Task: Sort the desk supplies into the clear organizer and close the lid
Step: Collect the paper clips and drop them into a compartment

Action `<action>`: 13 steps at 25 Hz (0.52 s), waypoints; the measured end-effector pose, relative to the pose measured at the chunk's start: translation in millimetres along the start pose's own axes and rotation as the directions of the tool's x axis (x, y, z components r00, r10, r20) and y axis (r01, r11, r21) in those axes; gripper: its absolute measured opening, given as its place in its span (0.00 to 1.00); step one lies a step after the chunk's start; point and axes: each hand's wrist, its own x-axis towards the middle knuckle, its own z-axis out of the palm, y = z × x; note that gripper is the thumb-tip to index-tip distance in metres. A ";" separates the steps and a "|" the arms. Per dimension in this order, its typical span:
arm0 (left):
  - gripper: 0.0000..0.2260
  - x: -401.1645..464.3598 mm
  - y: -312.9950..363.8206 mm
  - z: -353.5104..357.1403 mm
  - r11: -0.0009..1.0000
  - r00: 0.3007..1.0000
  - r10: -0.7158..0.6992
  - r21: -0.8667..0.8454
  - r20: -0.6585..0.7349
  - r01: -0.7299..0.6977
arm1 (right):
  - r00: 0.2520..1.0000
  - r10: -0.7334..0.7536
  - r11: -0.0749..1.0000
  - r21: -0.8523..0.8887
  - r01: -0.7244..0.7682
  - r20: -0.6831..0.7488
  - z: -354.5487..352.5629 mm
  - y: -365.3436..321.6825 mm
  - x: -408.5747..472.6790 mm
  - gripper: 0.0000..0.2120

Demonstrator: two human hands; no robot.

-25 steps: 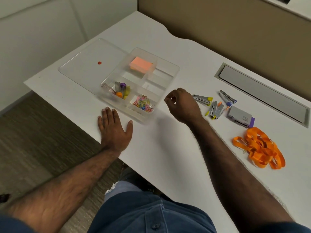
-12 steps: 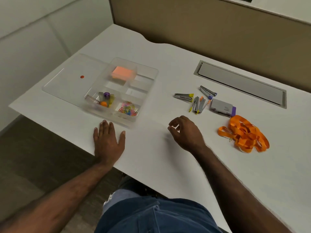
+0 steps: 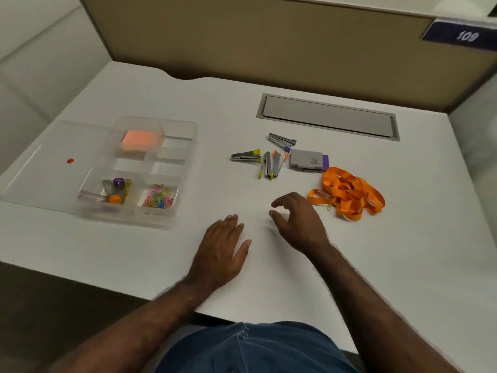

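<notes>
the clear organizer (image 3: 185, 146) sits open on the left part of the white desk (image 3: 161, 265), with its flat clear lid (image 3: 48, 170) lying on the desk at its left side, a small red dot on it. from my feed i see orange sticky notes (image 3: 141, 140) in the far left compartment, a few coloured pins and small clear pieces (image 3: 116, 190) in the near left one, and a heap of coloured paper clips (image 3: 158, 198) in the near compartment beside it. the middle compartments look bare as far as i can tell through the plastic.

out on the desk, well apart from the organizer, i count several small staplers or staple removers with coloured tips (image 3: 265, 160) scattered together, a grey and purple box (image 3: 309, 160) just to their right, and a tangle of orange lanyard (image 3: 349, 193) near that box.

my left hand (image 3: 219, 251) lies flat, palm down on the desk, fingers together and straight, holding nothing. my right hand (image 3: 298, 222) hovers near the lanyard, thumb and fingers curled and apart with a gap between them, gripping nothing. both hands are between the organizer and the lanyard, closer to the near edge of the desk. a grey cable hatch (image 3: 328, 117) is set into the far side of the desk.
</notes>
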 end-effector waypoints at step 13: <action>0.30 131.8 56.8 37.5 0.931 0.847 0.362 -0.115 0.388 -0.345 | 0.863 0.406 0.884 -0.110 -0.454 -0.302 -62.4 102.5 7.6 0.34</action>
